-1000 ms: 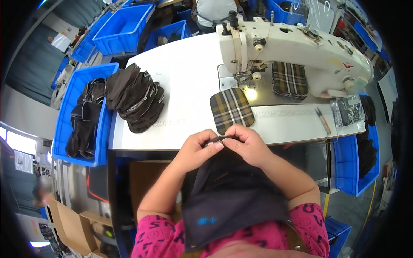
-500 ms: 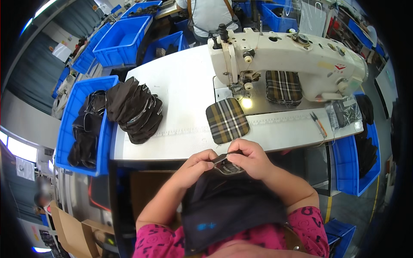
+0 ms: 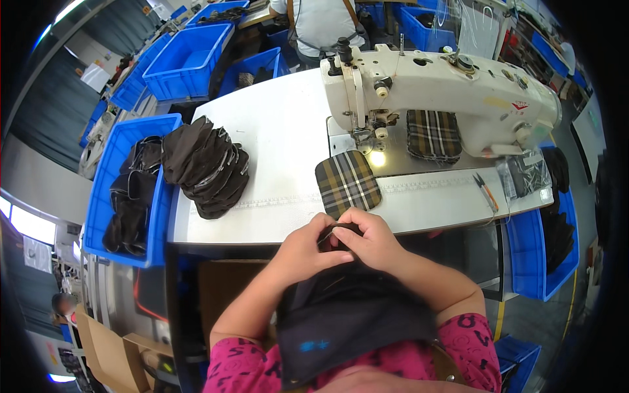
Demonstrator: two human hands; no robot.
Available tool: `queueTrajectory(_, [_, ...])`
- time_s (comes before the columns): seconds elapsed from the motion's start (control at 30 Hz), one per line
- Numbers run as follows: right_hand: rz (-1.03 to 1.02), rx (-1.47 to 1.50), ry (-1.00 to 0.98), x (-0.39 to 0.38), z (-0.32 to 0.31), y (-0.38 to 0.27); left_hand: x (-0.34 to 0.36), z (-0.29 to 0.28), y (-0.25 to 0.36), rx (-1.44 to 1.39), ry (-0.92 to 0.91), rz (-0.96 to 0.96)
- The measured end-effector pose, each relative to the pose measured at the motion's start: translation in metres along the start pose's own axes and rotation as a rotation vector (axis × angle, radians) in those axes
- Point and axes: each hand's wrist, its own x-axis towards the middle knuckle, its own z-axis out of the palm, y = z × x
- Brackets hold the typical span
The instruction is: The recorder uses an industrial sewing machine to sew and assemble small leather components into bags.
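At the front edge of the sewing table, my left hand (image 3: 308, 247) and my right hand (image 3: 373, 242) meet with their fingers closed on a small dark zipper piece (image 3: 349, 227). Most of that piece is hidden by my fingers and thumbs. Just beyond them lies a plaid fabric panel (image 3: 348, 185) with rounded corners, in brown, black and white. Its far edge is close to the needle area of a white sewing machine (image 3: 452, 92). A stack of similar plaid panels (image 3: 434, 136) sits under the machine's arm.
A pile of dark fabric pieces (image 3: 206, 171) leans at the table's left, beside a blue bin (image 3: 159, 219) of dark pieces. Orange-handled snips (image 3: 487, 191) and a clear plastic bag (image 3: 526, 173) lie at the right. Another blue bin (image 3: 529, 262) hangs below. A person (image 3: 324, 26) sits beyond.
My hands have drawn together and turned inward over the zipper piece. Its open loop of metal teeth, visible before, is now mostly covered by my fingers.
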Motion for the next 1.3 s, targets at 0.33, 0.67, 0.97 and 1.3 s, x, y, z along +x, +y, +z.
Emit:
queueTrajectory(0.33, [0.203, 0.150, -0.386, -0.027, -0.036, 0.016, 0.020, -0.032, -0.014, -0.532, 0.073, 0.082])
queueTrajectory(0.67, [-0.004, -0.218, -0.180, -0.008, -0.040, -0.006, 0.050, -0.051, 0.004, -0.223, -0.082, -0.002])
queueTrajectory(0.97, [-0.249, -0.575, -0.116, 0.006, -0.056, -0.007, 0.078, -0.061, 0.000, -0.297, -0.216, -0.004])
queueTrajectory(1.3, [-0.296, -0.788, 0.034, 0.040, -0.050, -0.023, 0.090, -0.060, 0.000, -0.270, -0.242, 0.067])
